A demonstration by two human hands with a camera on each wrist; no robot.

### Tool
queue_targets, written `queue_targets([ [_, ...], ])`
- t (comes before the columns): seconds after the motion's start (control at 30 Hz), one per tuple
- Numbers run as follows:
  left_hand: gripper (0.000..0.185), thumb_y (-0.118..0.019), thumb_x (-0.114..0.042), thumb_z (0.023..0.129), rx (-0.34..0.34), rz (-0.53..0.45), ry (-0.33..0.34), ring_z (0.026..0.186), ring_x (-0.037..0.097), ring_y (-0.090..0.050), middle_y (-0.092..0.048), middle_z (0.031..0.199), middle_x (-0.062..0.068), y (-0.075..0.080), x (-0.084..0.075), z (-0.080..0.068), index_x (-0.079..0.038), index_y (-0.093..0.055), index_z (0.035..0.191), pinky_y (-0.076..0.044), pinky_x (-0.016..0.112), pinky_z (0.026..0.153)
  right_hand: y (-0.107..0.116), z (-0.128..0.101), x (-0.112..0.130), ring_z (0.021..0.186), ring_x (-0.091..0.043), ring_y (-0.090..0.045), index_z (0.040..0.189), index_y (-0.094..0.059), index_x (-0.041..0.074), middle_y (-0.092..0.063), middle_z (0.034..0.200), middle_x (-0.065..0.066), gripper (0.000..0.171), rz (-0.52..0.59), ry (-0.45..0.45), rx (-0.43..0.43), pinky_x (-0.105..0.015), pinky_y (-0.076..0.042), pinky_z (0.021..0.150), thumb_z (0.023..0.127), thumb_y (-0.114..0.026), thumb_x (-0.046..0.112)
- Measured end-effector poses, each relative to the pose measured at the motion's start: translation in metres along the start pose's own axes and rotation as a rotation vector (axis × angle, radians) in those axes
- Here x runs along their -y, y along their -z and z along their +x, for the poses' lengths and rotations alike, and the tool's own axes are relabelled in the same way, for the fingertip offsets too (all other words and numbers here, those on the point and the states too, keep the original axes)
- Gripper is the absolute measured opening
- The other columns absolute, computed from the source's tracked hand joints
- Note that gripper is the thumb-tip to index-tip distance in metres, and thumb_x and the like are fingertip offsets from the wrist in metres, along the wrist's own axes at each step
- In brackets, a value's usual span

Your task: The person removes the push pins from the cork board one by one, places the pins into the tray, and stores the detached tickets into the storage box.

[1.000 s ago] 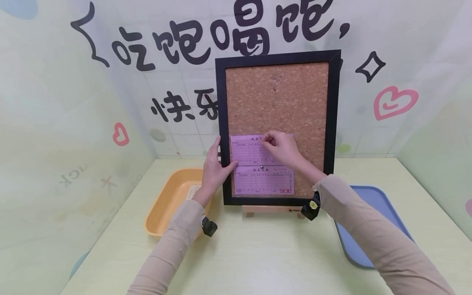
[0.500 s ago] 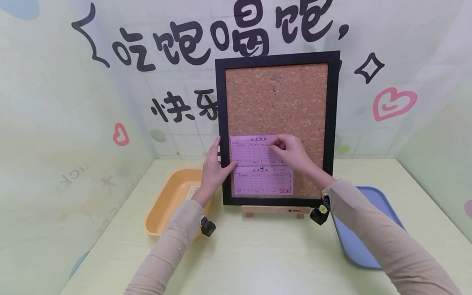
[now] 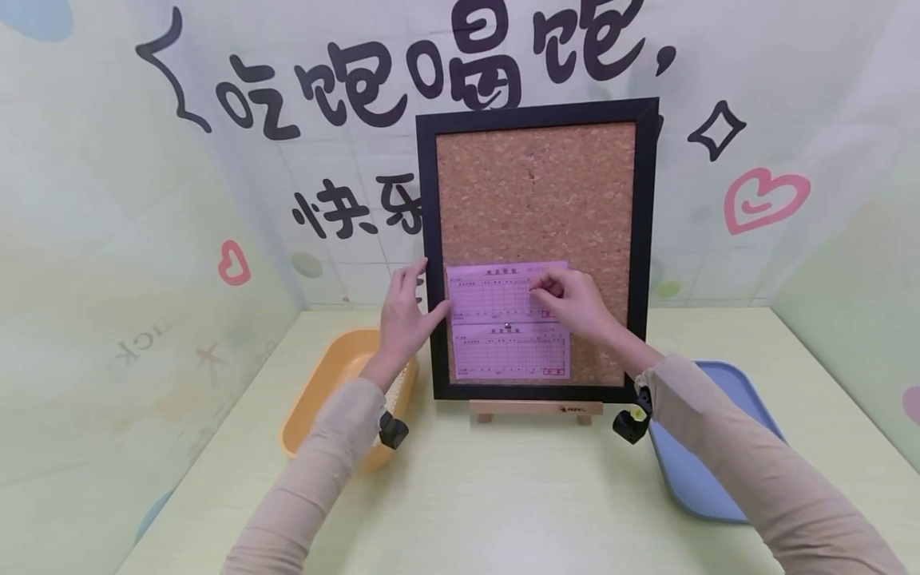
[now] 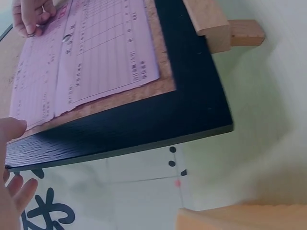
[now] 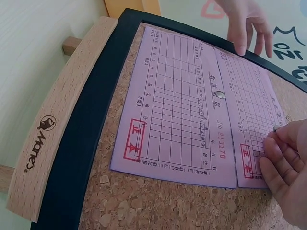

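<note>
A cork board (image 3: 539,192) in a black frame stands upright. Two pink receipt slips lie on its lower part, the upper slip (image 3: 481,291) above the lower slip (image 3: 503,355). A silver thumbtack (image 5: 220,95) sits where the slips meet. My right hand (image 3: 575,302) pinches a small metal thumbtack (image 5: 276,128) over the upper slip, its fingertips close to the paper. My left hand (image 3: 406,319) is at the board's left edge. Its thumb (image 4: 14,127) lies over the frame's front and the other fingers are beyond the edge, looking loose rather than gripping.
A wooden easel foot (image 3: 535,408) supports the board. An orange tray (image 3: 305,407) lies at left, partly behind my left arm. A blue tray (image 3: 690,471) is at right, partly under my right arm. A printed wall sheet (image 3: 345,271) stands behind.
My right hand has moved right along the upper slip, from near its heading. My left hand has drawn slightly left, its thumb coming off the slips onto the frame edge.
</note>
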State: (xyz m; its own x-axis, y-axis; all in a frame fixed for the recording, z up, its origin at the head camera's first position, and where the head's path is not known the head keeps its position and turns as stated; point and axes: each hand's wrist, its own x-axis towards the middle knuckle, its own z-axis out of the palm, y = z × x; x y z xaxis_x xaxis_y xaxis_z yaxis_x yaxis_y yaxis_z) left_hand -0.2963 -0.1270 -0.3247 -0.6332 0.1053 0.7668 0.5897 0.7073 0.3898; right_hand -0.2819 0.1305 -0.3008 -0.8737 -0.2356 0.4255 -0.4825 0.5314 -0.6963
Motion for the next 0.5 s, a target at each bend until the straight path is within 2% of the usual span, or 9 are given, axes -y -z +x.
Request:
queue_targets([
  [0.13, 0.058, -0.076, -0.012, 0.069, -0.013, 0.061, -0.052, 0.094, 0.026, -0.051, -0.052, 0.107, 0.015, 0.003, -0.004, 0.008, -0.001, -0.053, 0.121, -0.050, 0.032, 0.071, -0.001, 0.000, -0.001, 0.066, -0.018, -0.050, 0.092, -0.063, 0.003, -0.061, 0.079, -0.009, 0.009, -0.019, 0.009, -0.005, -0.024, -0.043, 0.056, 0.088, -0.058, 0.009],
  [0.33, 0.046, -0.074, -0.012, 0.071, 0.079, 0.148, -0.094, 0.102, 0.027, -0.049, -0.055, 0.108, 0.012, 0.005, -0.012, 0.019, -0.003, -0.058, 0.114, -0.044, 0.037, 0.086, -0.003, 0.001, -0.002, 0.064, -0.017, -0.050, 0.091, -0.064, 0.003, -0.061, 0.078, -0.008, 0.009, -0.046, 0.028, -0.009, -0.024, -0.042, 0.055, 0.088, -0.058, 0.009],
  [0.5, 0.039, -0.072, -0.011, 0.072, 0.146, 0.174, -0.126, 0.099, 0.026, -0.048, -0.057, 0.105, 0.010, 0.006, -0.017, 0.027, -0.003, -0.060, 0.109, -0.045, 0.035, 0.083, -0.003, 0.001, -0.001, 0.065, -0.017, -0.050, 0.091, -0.064, 0.003, -0.061, 0.078, -0.008, 0.009, -0.044, 0.023, -0.011, -0.025, -0.043, 0.056, 0.088, -0.058, 0.008],
])
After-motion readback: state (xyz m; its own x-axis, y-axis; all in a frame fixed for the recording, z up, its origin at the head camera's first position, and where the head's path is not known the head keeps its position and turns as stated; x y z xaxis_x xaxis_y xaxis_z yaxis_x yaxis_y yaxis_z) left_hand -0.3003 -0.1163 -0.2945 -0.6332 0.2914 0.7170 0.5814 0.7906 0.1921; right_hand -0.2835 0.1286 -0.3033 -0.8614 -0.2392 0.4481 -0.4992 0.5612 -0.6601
